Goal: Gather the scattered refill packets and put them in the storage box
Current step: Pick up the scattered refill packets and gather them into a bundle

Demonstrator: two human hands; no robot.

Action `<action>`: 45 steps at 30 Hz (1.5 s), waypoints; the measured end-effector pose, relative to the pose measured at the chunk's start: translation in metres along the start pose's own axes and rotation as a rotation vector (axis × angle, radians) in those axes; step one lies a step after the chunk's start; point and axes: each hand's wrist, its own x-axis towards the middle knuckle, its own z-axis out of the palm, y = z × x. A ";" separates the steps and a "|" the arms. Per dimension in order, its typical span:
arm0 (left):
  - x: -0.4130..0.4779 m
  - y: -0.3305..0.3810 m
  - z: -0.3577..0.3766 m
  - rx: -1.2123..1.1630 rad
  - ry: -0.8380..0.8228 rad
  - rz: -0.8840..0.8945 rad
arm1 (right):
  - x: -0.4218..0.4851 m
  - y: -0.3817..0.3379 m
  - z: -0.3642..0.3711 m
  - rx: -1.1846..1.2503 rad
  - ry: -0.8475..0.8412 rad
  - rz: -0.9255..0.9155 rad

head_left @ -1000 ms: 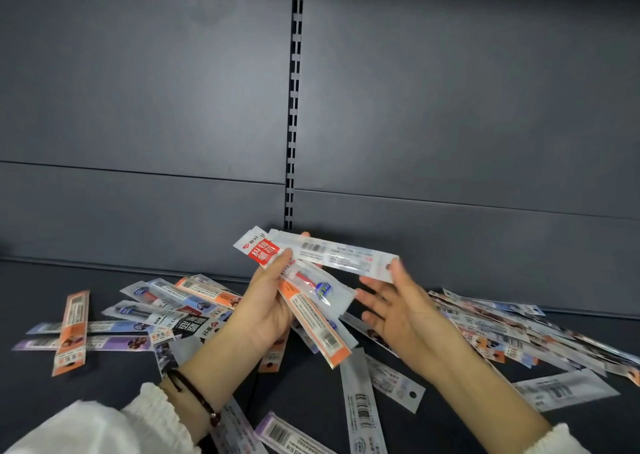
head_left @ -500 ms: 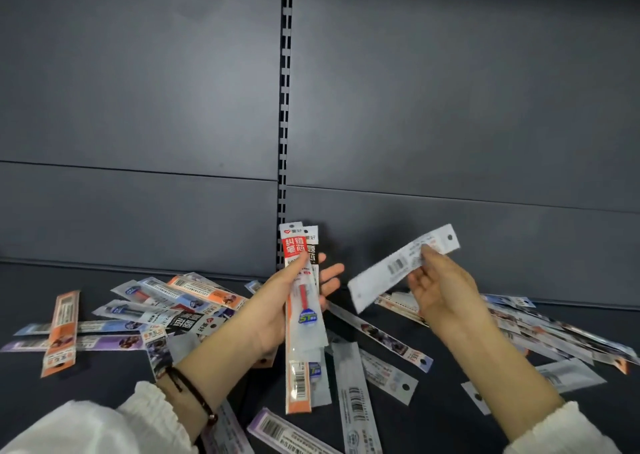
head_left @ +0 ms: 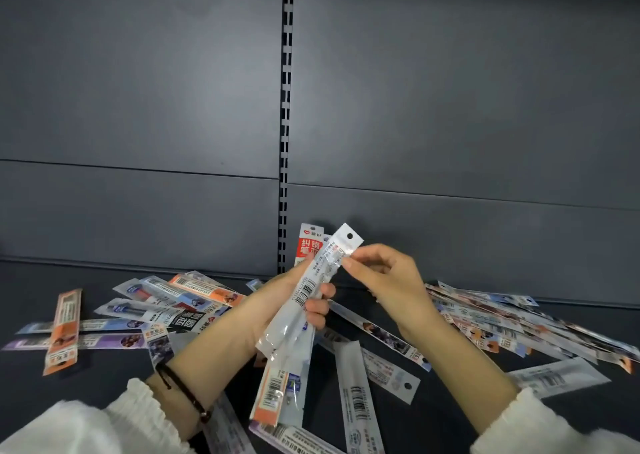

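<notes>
A small bundle of long, narrow clear-plastic refill packets (head_left: 294,318) stands nearly upright above the shelf, fanned slightly, with a white barcode-printed packet (head_left: 313,289) in front, a red-topped packet (head_left: 309,244) behind it and an orange-edged packet (head_left: 272,391) hanging lowest. The left hand (head_left: 277,308) is wrapped around the middle of the bundle, fingers curled over its front. The right hand (head_left: 384,280) pinches the upper end of the white packet between thumb and fingertips, just below its punched hanging hole. The left wrist carries a dark cord bracelet (head_left: 183,393), and both arms end in white knitted sleeves (head_left: 86,426).

More flat refill packets lie scattered on the dark grey shelf surface (head_left: 69,388): an overlapping group on the left (head_left: 156,311), with one orange packet (head_left: 64,329) lying apart across two pale ones, a dense fan on the right (head_left: 502,325), and several white ones (head_left: 356,394) below the hands. Behind rises the dark grey metal back panel (head_left: 138,107), split by a slotted vertical upright (head_left: 285,124). No storage box shows in the view.
</notes>
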 end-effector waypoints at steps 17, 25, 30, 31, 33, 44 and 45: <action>-0.013 -0.006 -0.010 -0.071 0.121 0.312 | 0.007 0.034 -0.035 -0.832 -0.321 0.153; -0.012 -0.015 0.003 0.044 0.297 0.374 | -0.003 0.005 -0.023 0.069 -0.237 0.322; -0.013 -0.018 0.012 0.213 0.372 0.439 | -0.018 -0.008 -0.003 -0.055 -0.373 0.153; -0.013 -0.017 0.011 0.236 0.398 0.442 | -0.019 -0.009 -0.001 -0.046 -0.371 0.142; -0.013 -0.016 0.010 0.232 0.436 0.445 | -0.020 -0.009 0.000 -0.028 -0.359 0.149; -0.016 -0.007 -0.002 -0.092 0.450 0.532 | -0.012 0.000 -0.010 0.151 -0.279 0.381; -0.016 -0.008 -0.002 -0.083 0.430 0.522 | -0.010 0.002 -0.009 0.255 -0.216 0.418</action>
